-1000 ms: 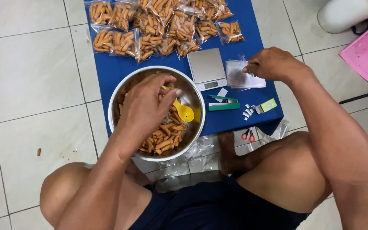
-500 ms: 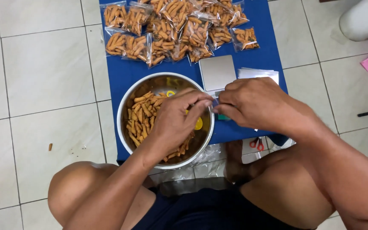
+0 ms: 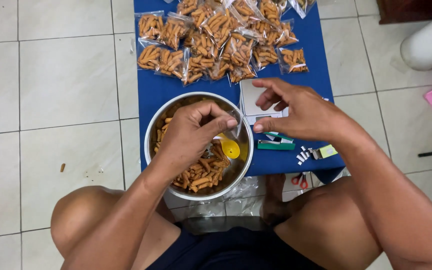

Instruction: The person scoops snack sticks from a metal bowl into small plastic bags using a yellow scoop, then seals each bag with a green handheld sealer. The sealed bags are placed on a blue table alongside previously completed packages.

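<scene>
Left hand (image 3: 196,131) is held over the steel bowl (image 3: 154,131) of orange snack sticks (image 3: 202,176), fingers pinched shut; what is pinched cannot be told, possibly a clear bag. Right hand (image 3: 296,112) hovers open, empty, above the small scale (image 3: 253,97) on the blue bench (image 3: 156,92). Bowl lies directly beneath the left hand, nearer it. Filled bags (image 3: 216,42) lie beyond both hands.

bowl (image 3: 151,131) on mat (image 3: 157,95); filled bags (image 3: 216,37) behind it, scale (image 3: 250,96) right.
</scene>
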